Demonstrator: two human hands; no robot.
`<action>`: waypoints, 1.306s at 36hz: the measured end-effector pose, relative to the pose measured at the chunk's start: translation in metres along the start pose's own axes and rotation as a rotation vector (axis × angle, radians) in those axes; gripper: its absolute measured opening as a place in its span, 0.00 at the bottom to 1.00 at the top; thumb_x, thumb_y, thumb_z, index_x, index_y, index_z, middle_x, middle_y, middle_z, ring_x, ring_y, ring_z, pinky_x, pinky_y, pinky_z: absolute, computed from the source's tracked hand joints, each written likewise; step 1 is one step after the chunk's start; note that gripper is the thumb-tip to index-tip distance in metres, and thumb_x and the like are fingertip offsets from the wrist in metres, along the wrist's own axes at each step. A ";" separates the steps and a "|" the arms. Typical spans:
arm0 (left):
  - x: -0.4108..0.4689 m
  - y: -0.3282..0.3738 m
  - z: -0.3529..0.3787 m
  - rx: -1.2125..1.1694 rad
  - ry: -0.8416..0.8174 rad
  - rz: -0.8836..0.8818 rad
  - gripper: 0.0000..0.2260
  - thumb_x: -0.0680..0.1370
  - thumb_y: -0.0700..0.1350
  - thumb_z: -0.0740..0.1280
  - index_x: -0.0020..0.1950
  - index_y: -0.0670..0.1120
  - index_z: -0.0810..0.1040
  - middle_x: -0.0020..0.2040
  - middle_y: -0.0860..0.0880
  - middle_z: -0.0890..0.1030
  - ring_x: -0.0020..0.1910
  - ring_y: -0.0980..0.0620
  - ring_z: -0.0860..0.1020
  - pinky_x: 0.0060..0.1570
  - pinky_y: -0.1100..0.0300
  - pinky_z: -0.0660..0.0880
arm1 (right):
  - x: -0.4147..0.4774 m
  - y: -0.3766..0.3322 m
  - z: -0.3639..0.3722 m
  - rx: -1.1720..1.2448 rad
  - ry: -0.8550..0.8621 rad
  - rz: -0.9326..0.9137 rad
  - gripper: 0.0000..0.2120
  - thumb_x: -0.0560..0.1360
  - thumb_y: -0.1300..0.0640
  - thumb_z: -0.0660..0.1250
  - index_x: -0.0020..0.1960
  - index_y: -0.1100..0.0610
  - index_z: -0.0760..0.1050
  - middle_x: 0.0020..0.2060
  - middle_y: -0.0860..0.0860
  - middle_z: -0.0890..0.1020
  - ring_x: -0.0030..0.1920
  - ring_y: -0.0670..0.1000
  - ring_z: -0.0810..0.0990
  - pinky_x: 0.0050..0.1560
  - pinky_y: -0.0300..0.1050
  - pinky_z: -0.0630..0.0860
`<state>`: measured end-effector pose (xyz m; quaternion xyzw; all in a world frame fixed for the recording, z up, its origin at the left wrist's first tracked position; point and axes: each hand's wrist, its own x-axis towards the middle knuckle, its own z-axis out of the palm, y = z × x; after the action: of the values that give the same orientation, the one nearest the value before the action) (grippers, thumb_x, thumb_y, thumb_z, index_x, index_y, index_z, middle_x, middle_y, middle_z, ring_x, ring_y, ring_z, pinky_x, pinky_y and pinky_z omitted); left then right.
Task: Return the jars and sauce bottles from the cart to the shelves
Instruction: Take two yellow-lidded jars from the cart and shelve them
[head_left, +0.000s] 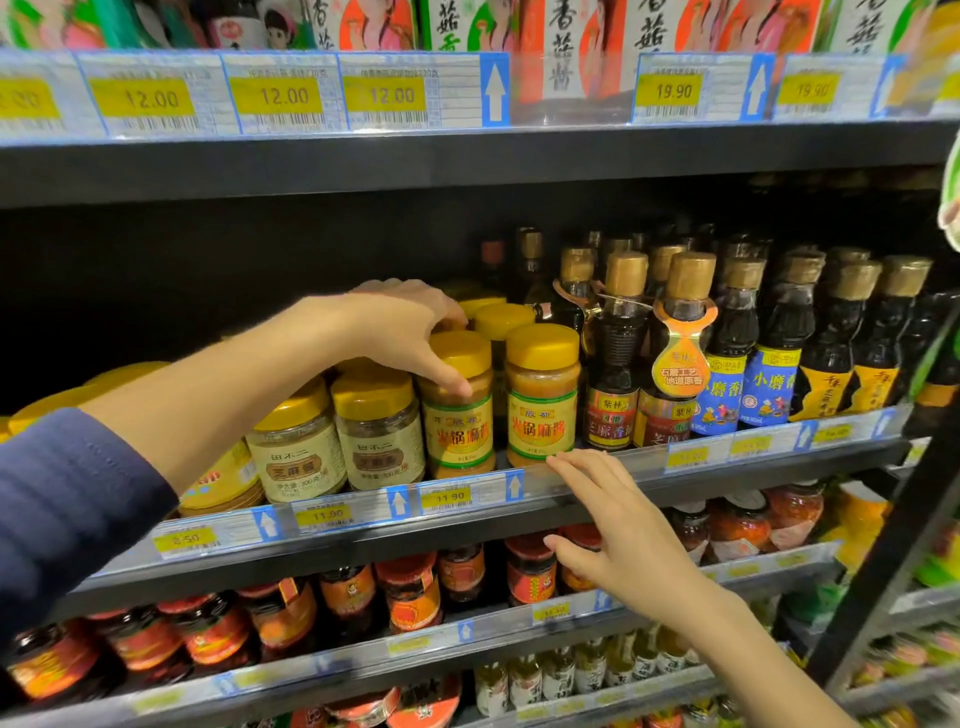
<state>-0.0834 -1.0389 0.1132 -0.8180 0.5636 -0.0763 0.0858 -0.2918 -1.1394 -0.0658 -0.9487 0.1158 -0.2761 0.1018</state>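
Observation:
My left hand (400, 327) reaches over the middle shelf (597, 480) and grips the yellow lid of a sesame paste jar (460, 421) with a yellow and green label. The jar stands upright at the shelf's front edge. A matching jar (542, 400) stands just to its right, with more of them behind. My right hand (618, 525) hovers open in front of the shelf rail, its fingertips close to the base of the right jar and holding nothing. The cart is out of view.
Two pale-label jars (337, 441) stand left of the gripped jar. Dark sesame oil bottles (685, 358) with gold caps fill the shelf to the right. Red chilli sauce jars (410, 592) line the shelf below. Price tags (285, 96) run along the upper shelf rail.

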 end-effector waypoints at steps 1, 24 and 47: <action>-0.005 -0.001 0.001 0.018 0.023 0.007 0.39 0.68 0.68 0.66 0.73 0.53 0.60 0.72 0.49 0.67 0.68 0.46 0.67 0.62 0.50 0.69 | 0.000 0.000 0.000 -0.001 0.003 0.002 0.33 0.70 0.42 0.60 0.71 0.56 0.64 0.66 0.48 0.69 0.66 0.42 0.59 0.64 0.36 0.60; -0.190 0.018 0.120 -0.111 0.172 -0.134 0.25 0.79 0.55 0.59 0.74 0.48 0.62 0.74 0.48 0.64 0.72 0.49 0.65 0.70 0.58 0.59 | -0.004 -0.013 0.004 0.047 -0.127 -0.234 0.29 0.71 0.55 0.70 0.70 0.60 0.67 0.68 0.54 0.71 0.70 0.53 0.67 0.71 0.53 0.56; -0.606 -0.006 0.223 -0.242 -0.285 -1.354 0.25 0.77 0.55 0.61 0.73 0.49 0.63 0.70 0.47 0.70 0.67 0.45 0.70 0.61 0.50 0.72 | 0.014 -0.383 0.174 0.146 -0.790 -0.834 0.32 0.75 0.49 0.65 0.74 0.54 0.57 0.72 0.52 0.66 0.71 0.53 0.66 0.67 0.48 0.67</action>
<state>-0.2423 -0.4575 -0.1196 -0.9949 -0.0820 0.0584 0.0008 -0.1222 -0.7556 -0.1043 -0.9358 -0.3338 0.0747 0.0849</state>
